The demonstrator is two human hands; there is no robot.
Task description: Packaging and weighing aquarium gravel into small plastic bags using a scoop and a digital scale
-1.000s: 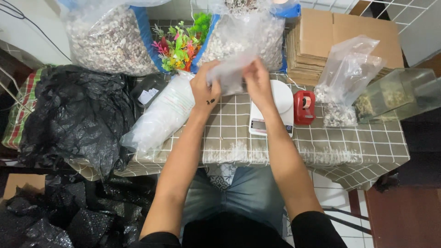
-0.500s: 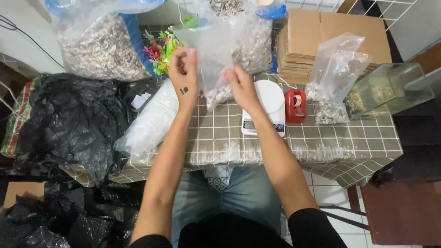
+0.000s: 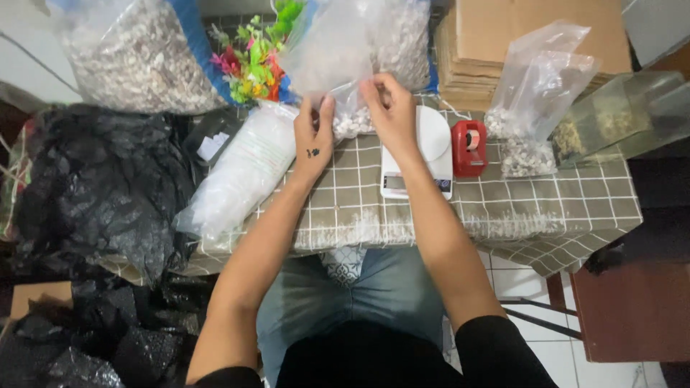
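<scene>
Above the checked tablecloth [image 3: 503,208], just left of the white kitchen scale [image 3: 420,154], a small clear plastic bag [image 3: 338,79] hangs upright with pale gravel [image 3: 352,123] settled in its bottom corner, its weight pulling the film taut. Both hands pinch it at about mid-height: the left hand [image 3: 314,140] has thumb and fingertips closed on the bag's left side, and the right hand [image 3: 388,108] has its fingers curled tight on the right side, so the neck above the stones is gathered between them and the contents stay low. Behind the bag stands a large sack of the same pale gravel [image 3: 406,39], and beyond the left hand a bunch of bright plastic plants [image 3: 251,61] and another big gravel sack [image 3: 133,54]. A roll of clear bags [image 3: 241,172] lies slanted beside the left wrist. Right of the scale sit a red tape dispenser [image 3: 468,147], a filled gravel bag [image 3: 535,108], flat cardboard [image 3: 517,43] and a glass tank [image 3: 622,115]; black plastic sheeting [image 3: 93,187] is heaped at far left
</scene>
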